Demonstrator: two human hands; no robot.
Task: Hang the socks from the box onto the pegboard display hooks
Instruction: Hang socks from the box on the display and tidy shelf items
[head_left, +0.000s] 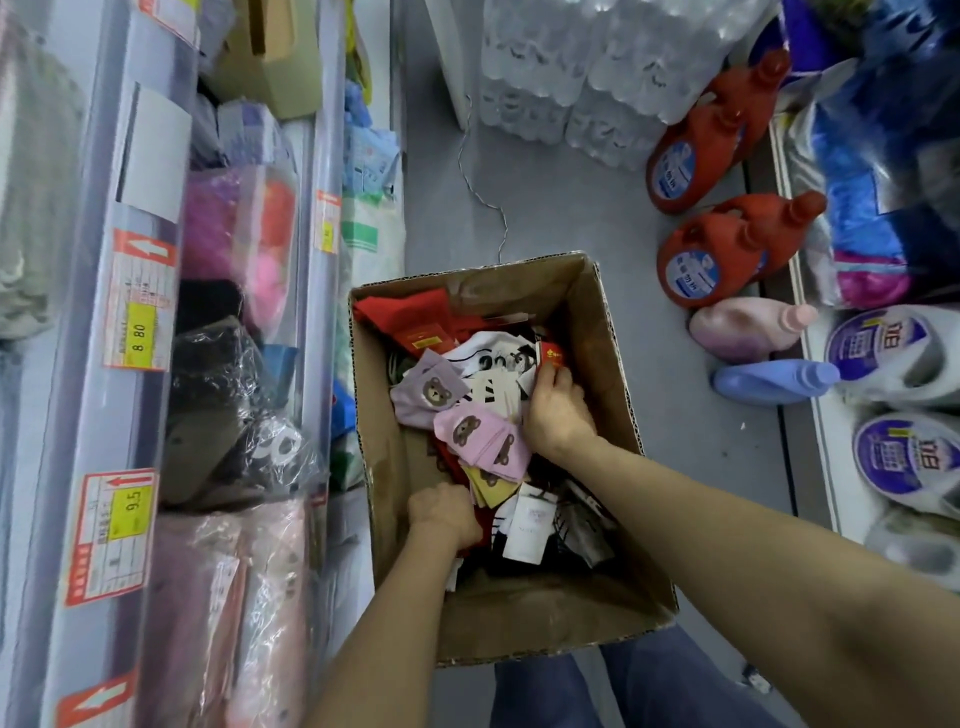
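Grey shop floor (597, 228), shelves either side. One cardboard box (608, 332); two red detergent jugs (711, 260). Left hand (441, 514) and right hand (556, 410) both clutch socks (483, 436).

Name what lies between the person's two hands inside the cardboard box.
In the head view, pink bear-print socks and a yellow pair lie between the left hand and right hand.

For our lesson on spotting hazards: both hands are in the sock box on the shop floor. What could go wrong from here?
1. The socks lie tangled, so pulling one pair may drag others out of the cardboard box.
2. The left hand and right hand reach in deep, so the box might tip.
3. The detergent bottles on the floor could be kicked.
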